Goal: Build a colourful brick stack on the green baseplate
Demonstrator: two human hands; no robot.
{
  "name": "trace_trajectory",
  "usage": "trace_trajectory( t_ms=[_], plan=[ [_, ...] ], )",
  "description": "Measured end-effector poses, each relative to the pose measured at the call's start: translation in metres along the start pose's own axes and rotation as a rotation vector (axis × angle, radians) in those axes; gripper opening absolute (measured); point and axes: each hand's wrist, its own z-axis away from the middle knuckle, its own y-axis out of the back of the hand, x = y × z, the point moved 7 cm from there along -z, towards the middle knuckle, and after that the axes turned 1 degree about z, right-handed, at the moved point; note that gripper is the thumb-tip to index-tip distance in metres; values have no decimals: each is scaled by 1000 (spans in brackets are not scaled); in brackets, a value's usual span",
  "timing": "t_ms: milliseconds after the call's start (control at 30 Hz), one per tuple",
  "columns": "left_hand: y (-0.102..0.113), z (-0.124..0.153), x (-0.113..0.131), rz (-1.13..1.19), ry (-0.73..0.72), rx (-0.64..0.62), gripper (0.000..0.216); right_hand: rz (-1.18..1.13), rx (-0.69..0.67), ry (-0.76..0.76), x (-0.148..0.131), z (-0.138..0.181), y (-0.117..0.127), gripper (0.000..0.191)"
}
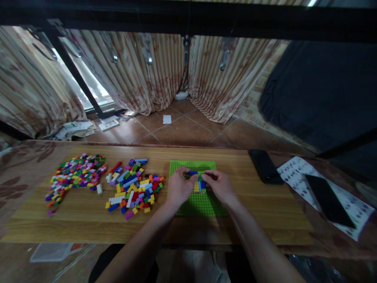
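- The left hand is over the upper part of the green baseplate, thumb and forefinger bent at a dark blue brick; whether its grip is clenched on that brick cannot be told.
- The right hand comes in from the other side, fingertips drawn together near a green brick; its grip cannot be told either.
- Just below the fingertips, a small cluster of yellow and blue bricks sits on the baseplate.
- The baseplate lies flat on the wooden worktop, between both forearms.
- Left of it spreads a loose heap of mixed bricks; farther left is a denser heap of smaller pieces, with a white brick beside it.
- To the right, a black phone lies at the worktop's far edge.
- Beyond it, a second dark phone rests on a printed sheet.
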Motion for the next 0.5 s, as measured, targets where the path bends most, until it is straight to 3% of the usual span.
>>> trace_trajectory(
  t_ms=[200,500],
  plan=[
    [1,-8,-9,230,-114,-80,32,-59,33,-33,2,-1,10,44],
    [38,-24,-23,359,-124,-5,22,-292,231,4,-5,-1,34,41]
  ],
)
